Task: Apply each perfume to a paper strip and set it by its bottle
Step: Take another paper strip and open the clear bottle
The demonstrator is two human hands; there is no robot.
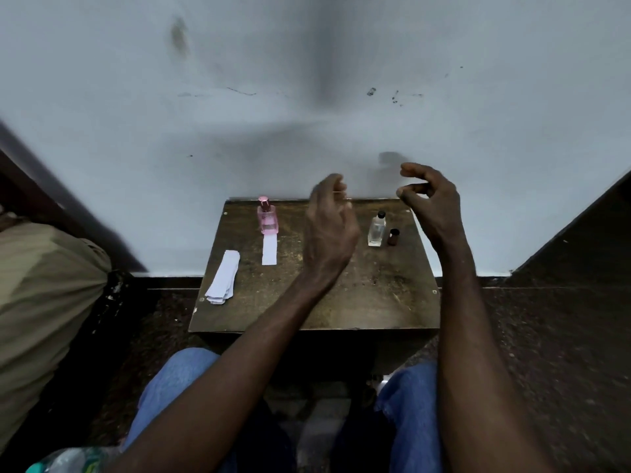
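Paper strips (222, 278) are stacked at the near left of the small wooden table (341, 302), fanned slightly, untouched. Just beyond them a single strip (269, 248) lies flat, its far end touching the base of the pink bottle (267, 216), which stands capped at the far left. That pairing is judged complete.

At the far right a clear bottle (377, 229) with a dark cap stands upright; a small dark vial (393, 237) stands just beside it on its right. No strip is seen by either.

Above mid-table the left hand (329, 230) is raised, fingers curled inward; a thin pale edge shows at the fingertips, possibly a strip seen edge-on, but motion blur prevents confirmation. What it grasps, if anything, cannot be told. The right hand (432, 203) is held above the right-hand bottles, thumb and forefinger pinched close, remaining fingers arched; nothing is visibly held.

Step in hand is judged to be the second perfume. Recommended procedure: the clear bottle to be steadied at its body while the cap is removed, since the vial stands close enough to be knocked. Only the strip's tip should be dosed, the dry end kept for handling. The strip is then to be laid pointing at its own bottle, well apart from the vial, so that the pairing is unambiguous.
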